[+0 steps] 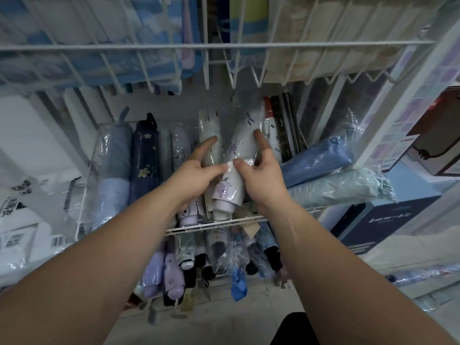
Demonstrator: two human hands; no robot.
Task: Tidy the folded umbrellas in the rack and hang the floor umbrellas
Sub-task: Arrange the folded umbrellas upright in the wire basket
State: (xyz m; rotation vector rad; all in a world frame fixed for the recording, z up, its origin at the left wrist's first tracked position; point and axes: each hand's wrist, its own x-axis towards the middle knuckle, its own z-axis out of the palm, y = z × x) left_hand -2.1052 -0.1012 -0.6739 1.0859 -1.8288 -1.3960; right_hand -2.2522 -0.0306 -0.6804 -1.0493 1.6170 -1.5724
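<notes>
A white wire rack [216, 224] holds several folded umbrellas in clear sleeves. My left hand [199, 170] grips a pale grey-green folded umbrella [210, 128] in the middle shelf, thumb across its front. My right hand [258, 175] holds a white umbrella with purple flowers [242, 143] beside it, index finger stretched up along its side and thumb on its front. Both umbrellas lie lengthwise, handles toward me. A dark navy floral umbrella [145, 155] and a light blue one [113, 165] lie to the left. Two blue umbrellas [321, 155] lie crosswise at the right.
An upper wire shelf [224, 46] with packed blue and cream goods overhangs the hands. A lower shelf holds several more umbrellas [174, 270], handles poking out. Boxes [373, 220] stand at the right, white packages [25, 207] at the left. Tiled floor lies below.
</notes>
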